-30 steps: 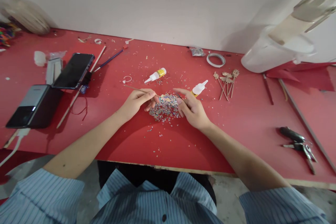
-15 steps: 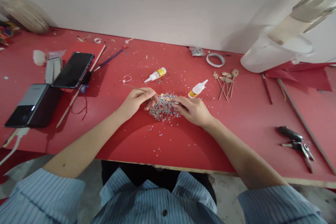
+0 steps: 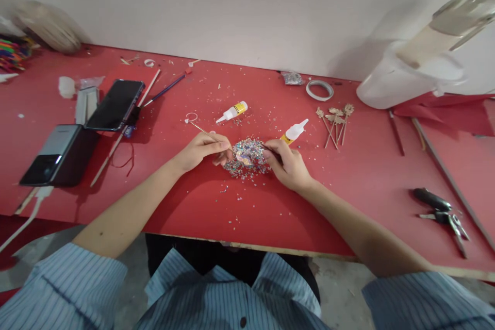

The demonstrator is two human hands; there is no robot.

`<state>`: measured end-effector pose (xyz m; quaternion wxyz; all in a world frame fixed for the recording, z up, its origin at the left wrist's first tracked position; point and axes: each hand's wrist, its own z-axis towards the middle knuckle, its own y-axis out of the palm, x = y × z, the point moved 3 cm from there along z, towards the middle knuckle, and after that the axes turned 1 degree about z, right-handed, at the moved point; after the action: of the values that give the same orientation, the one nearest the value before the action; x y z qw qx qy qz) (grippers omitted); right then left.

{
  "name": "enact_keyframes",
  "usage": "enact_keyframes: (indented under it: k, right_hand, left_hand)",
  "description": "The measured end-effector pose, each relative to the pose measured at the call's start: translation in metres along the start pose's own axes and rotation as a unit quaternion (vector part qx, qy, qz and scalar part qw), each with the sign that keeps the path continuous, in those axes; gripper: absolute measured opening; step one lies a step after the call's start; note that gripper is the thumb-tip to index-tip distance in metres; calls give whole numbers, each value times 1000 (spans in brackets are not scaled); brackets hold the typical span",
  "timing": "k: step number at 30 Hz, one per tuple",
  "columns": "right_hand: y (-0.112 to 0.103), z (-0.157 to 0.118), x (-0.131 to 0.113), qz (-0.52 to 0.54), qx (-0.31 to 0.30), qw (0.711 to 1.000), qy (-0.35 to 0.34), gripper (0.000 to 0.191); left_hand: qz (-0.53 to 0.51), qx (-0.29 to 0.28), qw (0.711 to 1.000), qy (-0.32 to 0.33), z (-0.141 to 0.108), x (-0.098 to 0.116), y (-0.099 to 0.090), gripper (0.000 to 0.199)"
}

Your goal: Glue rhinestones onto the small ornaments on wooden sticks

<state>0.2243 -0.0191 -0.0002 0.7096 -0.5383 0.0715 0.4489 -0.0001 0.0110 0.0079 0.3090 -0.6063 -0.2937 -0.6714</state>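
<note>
Pinched in my left hand [image 3: 204,151] is a thin wooden stick [image 3: 201,130]; its end near the fingertips carries a small pale flower-like piece [image 3: 243,157] over the glitter. My right hand [image 3: 288,165] closes round a slim dark tool [image 3: 271,150], whose tip points at the heap. Between the hands, shiny glitter bits [image 3: 253,165] lie in a loose pile on the red table [image 3: 216,211]. One glue bottle [image 3: 234,111] lies behind the pile, and another [image 3: 295,131] lies just behind my right hand.
Several sticks with carved tops [image 3: 335,119] and a tape roll [image 3: 319,90] lie back right, near a white pitcher [image 3: 406,75]. Keys [image 3: 444,216] are at the right. At the left are a phone [image 3: 115,104], a dark device [image 3: 58,154] and a paintbrush [image 3: 166,89].
The view has shifted slightly. My right hand and its tool have drawn back a little from the flower-like piece, and the stick in my left hand has tilted more steeply.
</note>
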Motion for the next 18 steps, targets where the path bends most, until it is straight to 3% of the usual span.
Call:
enact_keyframes:
  k: [4,9,18]
  right_hand:
    - [-2,2,5,15,-2,1000,-1,19]
    - [-6,5,8,17,-21,1000,12,19]
    - [-4,3,5,-7,-138,990,-24,22]
  left_hand:
    - [11,-9,1000,-11,1,-3,-3,29]
    - [20,49,999,9,2,-3,-8,28]
    - [27,55,998,10,3,-4,-7,29]
